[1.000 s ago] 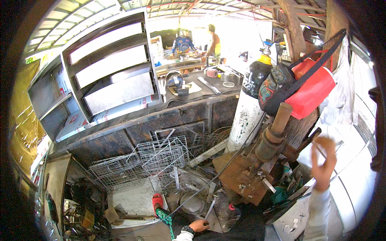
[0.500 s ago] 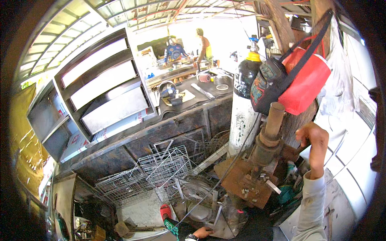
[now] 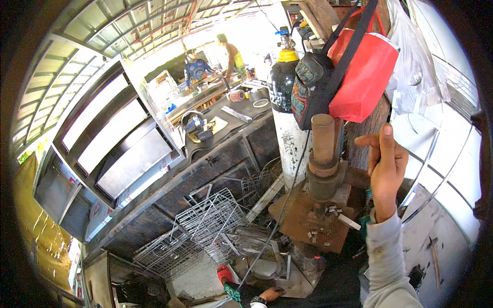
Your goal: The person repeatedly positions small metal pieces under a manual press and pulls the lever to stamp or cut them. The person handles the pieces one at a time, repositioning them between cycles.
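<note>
My right hand (image 3: 387, 172) is raised at the right, holding nothing. Its thumb points up, the index finger stretches left, and the other fingers curl. Beside it stands a rusty machine with an upright pipe (image 3: 323, 138) over a thick collar. Small cut metal pieces (image 3: 319, 236) lie on its brown plate (image 3: 292, 218), along with a pale bar piece (image 3: 349, 222). Low in the picture my left hand (image 3: 271, 293), with a dark watch at the wrist, rests with fingers extended near a flat metal sheet (image 3: 300, 285); no object shows in it.
A black-and-white gas cylinder (image 3: 287, 123), a dark bag (image 3: 310, 84) and a red bag (image 3: 362, 74) stand behind the machine. Wire racks (image 3: 215, 220) lie on the floor by a dark workbench (image 3: 221, 164). A hammer (image 3: 435, 262) lies right. Two people (image 3: 197, 69) are far off.
The view has shifted, so the machine and bench sit further left. My right hand has gone from bent-down fingers to a raised thumb and outstretched index finger. My left hand stays low.
</note>
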`<state>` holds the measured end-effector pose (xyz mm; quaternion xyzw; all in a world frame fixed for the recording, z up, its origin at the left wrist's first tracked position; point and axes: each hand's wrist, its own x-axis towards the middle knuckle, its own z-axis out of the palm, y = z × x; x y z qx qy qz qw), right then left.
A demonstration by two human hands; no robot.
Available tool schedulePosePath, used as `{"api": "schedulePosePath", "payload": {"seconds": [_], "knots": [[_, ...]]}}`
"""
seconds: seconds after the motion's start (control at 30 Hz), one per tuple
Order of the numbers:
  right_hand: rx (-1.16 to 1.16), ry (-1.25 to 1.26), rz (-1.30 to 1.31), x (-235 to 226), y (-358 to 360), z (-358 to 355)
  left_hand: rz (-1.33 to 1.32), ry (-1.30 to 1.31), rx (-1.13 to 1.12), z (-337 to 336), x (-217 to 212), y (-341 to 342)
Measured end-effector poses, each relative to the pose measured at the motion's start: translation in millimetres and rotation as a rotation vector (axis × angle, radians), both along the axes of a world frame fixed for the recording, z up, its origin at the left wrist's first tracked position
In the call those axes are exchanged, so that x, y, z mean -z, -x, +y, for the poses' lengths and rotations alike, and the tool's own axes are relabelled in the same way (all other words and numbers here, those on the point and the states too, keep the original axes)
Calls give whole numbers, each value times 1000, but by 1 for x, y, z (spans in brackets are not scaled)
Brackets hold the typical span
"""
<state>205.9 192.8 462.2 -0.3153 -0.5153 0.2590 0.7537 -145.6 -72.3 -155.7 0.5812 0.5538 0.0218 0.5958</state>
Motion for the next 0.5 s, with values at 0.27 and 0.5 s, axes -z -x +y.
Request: {"api": "schedulePosePath", "payload": {"seconds": [0.27,0.5], "knots": [[12,-132,-95,17,-6,4,66,72,67,33,-28,-49],[93,-191,-112,21,-6,7,82,47,-67,33,-28,-48]]}}
